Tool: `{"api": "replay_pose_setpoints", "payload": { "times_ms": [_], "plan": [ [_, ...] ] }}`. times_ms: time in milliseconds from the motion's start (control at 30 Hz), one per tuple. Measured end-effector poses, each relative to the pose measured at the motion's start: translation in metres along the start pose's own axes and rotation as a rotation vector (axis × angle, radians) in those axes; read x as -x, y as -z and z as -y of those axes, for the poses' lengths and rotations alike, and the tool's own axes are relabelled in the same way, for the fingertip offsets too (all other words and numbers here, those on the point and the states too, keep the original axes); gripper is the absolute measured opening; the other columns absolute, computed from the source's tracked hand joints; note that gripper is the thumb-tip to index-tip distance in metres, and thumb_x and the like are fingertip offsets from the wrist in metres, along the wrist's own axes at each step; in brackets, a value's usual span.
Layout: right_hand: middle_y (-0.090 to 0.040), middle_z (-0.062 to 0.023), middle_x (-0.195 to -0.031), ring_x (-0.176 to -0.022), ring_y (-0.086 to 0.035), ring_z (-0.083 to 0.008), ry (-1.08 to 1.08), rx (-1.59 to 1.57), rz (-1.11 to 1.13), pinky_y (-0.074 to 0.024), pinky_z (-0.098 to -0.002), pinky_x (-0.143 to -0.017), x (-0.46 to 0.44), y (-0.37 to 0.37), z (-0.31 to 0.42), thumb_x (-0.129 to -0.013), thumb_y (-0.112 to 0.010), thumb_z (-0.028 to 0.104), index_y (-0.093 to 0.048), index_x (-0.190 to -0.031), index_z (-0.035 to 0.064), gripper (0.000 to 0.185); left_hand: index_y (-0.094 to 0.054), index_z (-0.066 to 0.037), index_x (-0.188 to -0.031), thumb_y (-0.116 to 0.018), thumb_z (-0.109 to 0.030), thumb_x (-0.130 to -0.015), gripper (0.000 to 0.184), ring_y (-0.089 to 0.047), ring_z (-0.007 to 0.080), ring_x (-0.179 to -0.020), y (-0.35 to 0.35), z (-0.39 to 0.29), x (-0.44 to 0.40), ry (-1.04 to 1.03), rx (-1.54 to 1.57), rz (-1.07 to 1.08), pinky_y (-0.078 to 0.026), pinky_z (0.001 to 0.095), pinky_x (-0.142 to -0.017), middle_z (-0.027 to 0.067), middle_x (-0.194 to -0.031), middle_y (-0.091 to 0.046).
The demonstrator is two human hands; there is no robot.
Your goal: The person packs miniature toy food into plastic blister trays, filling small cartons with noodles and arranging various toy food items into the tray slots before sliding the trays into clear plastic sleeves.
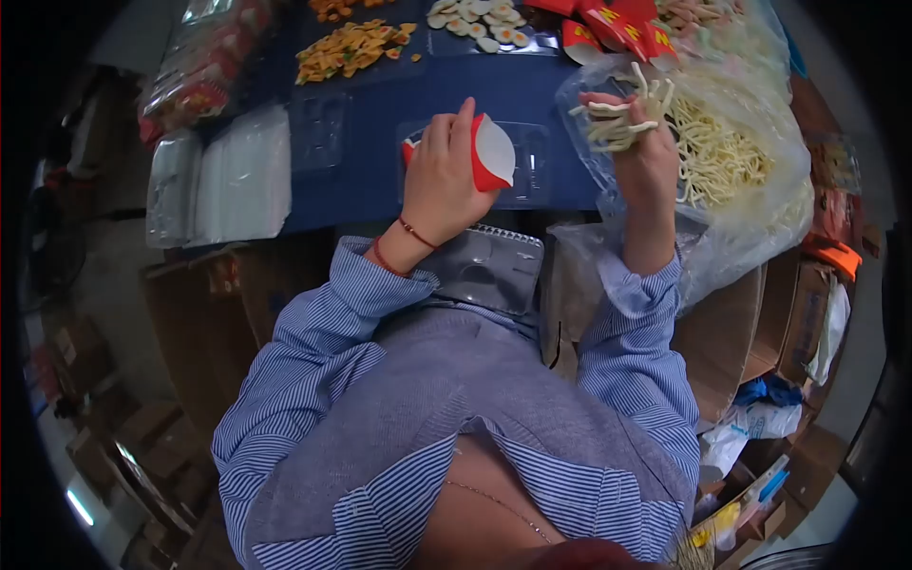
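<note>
My left hand point(442, 180) is wrapped round a small red fry carton with a white inside point(494, 155), above a clear plastic tray point(534, 161). Between the fingers of my right hand point(651, 166) is a bunch of pale, fry-like strips point(622, 122), their ends sticking out in several directions. More such strips point(717, 157) lie heaped in an open clear plastic bag point(774, 204) just right of that hand. The carton and the bunch are apart.
Orange pieces point(351, 52), white egg-like pieces point(480, 19) and red cartons point(617, 28) lie along the back of the blue table point(351, 190). Clear plastic sleeves point(247, 176) are stacked at left, near red packed bags point(199, 71). Another clear tray point(499, 266) sits at my lap.
</note>
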State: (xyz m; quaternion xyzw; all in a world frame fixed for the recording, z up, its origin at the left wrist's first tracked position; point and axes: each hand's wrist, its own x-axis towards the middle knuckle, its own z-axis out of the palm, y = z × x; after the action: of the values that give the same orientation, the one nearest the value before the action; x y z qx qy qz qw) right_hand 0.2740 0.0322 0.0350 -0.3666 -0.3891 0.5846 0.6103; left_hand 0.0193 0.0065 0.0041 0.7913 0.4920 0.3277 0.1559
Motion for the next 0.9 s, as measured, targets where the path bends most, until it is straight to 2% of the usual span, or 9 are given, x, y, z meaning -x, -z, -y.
{"api": "replay_pose_setpoints", "payload": {
  "times_ms": [100,167,267,333,400,533,700,800,900],
  "plan": [
    [-0.056,-0.0317,-0.133,-0.118,-0.061,-0.0327,-0.140,-0.193,0.061,-0.0462,-0.0402,-0.105,0.016,-0.091,-0.024,-0.105,-0.048,0.023,-0.055,-0.111,0.0005,0.025,-0.035,0.005,-0.143,-0.085,-0.022,-0.067,0.095,-0.056,0.0359,-0.106,0.004,0.010,0.008,0.015,-0.041,-0.065,-0.048,0.0421,-0.088,0.0185,-0.115,-0.052],
    [-0.054,-0.0312,-0.135,-0.117,-0.061,-0.0313,-0.209,-0.156,0.018,-0.0480,-0.0386,-0.103,0.023,-0.123,-0.046,-0.105,-0.047,0.021,-0.054,-0.111,0.0007,0.023,-0.036,0.005,-0.142,-0.085,-0.023,-0.068,0.093,-0.055,0.0362,-0.104,0.013,0.013,0.013,0.041,-0.004,-0.180,-0.048,0.0419,-0.088,0.0187,-0.114,-0.052],
    [-0.065,-0.0100,-0.120,-0.108,-0.062,-0.0158,-0.228,0.062,-0.039,-0.0500,-0.0280,-0.089,0.027,-0.146,-0.070,-0.106,-0.047,0.018,-0.057,-0.120,0.0016,0.024,-0.038,0.006,-0.140,-0.081,-0.022,-0.069,0.088,-0.054,0.0351,-0.102,0.030,0.016,0.023,0.062,0.010,-0.232,-0.049,0.0409,-0.084,0.0180,-0.114,-0.051],
    [-0.062,-0.0112,-0.119,-0.114,-0.061,-0.0210,-0.214,0.166,0.039,-0.0474,-0.0305,-0.093,0.025,-0.135,-0.086,-0.102,-0.051,0.014,-0.061,-0.116,0.0026,0.021,-0.038,0.005,-0.141,-0.082,-0.023,-0.070,0.088,-0.055,0.0353,-0.102,0.037,0.022,0.031,0.070,-0.007,-0.241,-0.049,0.0410,-0.085,0.0179,-0.113,-0.052],
    [-0.056,-0.0175,-0.128,-0.121,-0.056,-0.0307,0.362,0.948,0.369,-0.0446,-0.0364,-0.099,0.021,-0.133,-0.086,-0.094,-0.057,0.011,-0.060,-0.121,0.0038,0.028,-0.037,0.005,-0.141,-0.082,-0.025,-0.072,0.088,-0.055,0.0354,-0.102,0.041,0.027,0.038,0.072,-0.021,-0.246,-0.049,0.0411,-0.086,0.0178,-0.112,-0.053],
    [-0.049,-0.0200,-0.138,-0.130,-0.047,-0.0379,0.122,0.927,0.691,-0.0411,-0.0413,-0.105,0.023,-0.143,-0.078,-0.089,-0.062,0.010,-0.060,-0.124,0.0064,0.035,-0.042,0.003,-0.141,-0.079,-0.026,-0.073,0.082,-0.056,0.0330,-0.101,0.041,0.031,0.049,0.062,-0.055,-0.218,-0.049,0.0391,-0.085,0.0156,-0.111,-0.053],
    [-0.054,-0.0176,-0.131,-0.124,-0.053,-0.0346,0.079,0.956,0.902,-0.0446,-0.0386,-0.102,0.007,-0.145,-0.074,-0.089,-0.066,0.013,-0.060,-0.127,0.0076,0.038,-0.040,0.001,-0.141,-0.080,-0.024,-0.070,0.085,-0.057,0.0307,-0.098,0.043,0.037,0.060,0.066,-0.007,-0.220,-0.051,0.0386,-0.080,0.0144,-0.111,-0.052],
    [-0.062,-0.0141,-0.116,-0.098,-0.067,-0.0248,-0.364,0.653,0.630,-0.0541,-0.0325,-0.083,0.002,-0.152,-0.055,-0.086,-0.074,0.014,-0.066,-0.119,0.0078,0.035,-0.042,0.002,-0.139,-0.082,-0.029,-0.071,0.085,-0.059,0.0324,-0.098,0.044,0.041,0.063,0.191,0.090,-0.235,-0.051,0.0396,-0.082,0.0159,-0.111,-0.052],
    [-0.066,-0.0124,-0.105,-0.090,-0.069,-0.0229,0.049,0.869,0.650,-0.0548,-0.0312,-0.078,0.003,-0.153,-0.062,-0.085,-0.074,0.013,-0.072,-0.104,0.0048,0.021,-0.042,0.002,-0.138,-0.084,-0.030,-0.071,0.085,-0.059,0.0338,-0.098,0.047,0.042,0.063,0.213,0.132,-0.292,-0.051,0.0398,-0.083,0.0167,-0.110,-0.053]
  ]
}}
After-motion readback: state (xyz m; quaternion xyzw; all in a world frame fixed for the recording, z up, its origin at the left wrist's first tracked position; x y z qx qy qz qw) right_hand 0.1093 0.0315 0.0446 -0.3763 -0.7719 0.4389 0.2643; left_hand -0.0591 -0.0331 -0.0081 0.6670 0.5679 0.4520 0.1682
